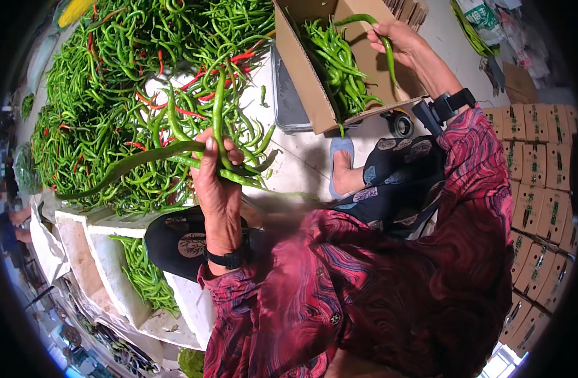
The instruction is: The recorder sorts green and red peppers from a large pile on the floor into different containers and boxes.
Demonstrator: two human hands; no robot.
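Note:
Several long green chili peppers (218, 113) are gripped in my left hand (219, 173), sticking out on both sides of the fingers. This hand is above the near edge of a big heap of green chili peppers (125, 94), which has some red ones mixed in. My right hand (399, 43) pinches one curved green chili pepper (388, 53) over the open cardboard box (308, 82). Inside the box lies a pile of green chili peppers (339, 66), mostly along its left side.
Under the box is a grey platform (286, 94) with a small wheel (400, 124) nearby. White foam boxes (106, 246) stand at the lower left, one holding green chili peppers (147, 277). Stacked cardboard boxes (541, 189) line the right. Plastic bags (481, 19) lie at the upper right.

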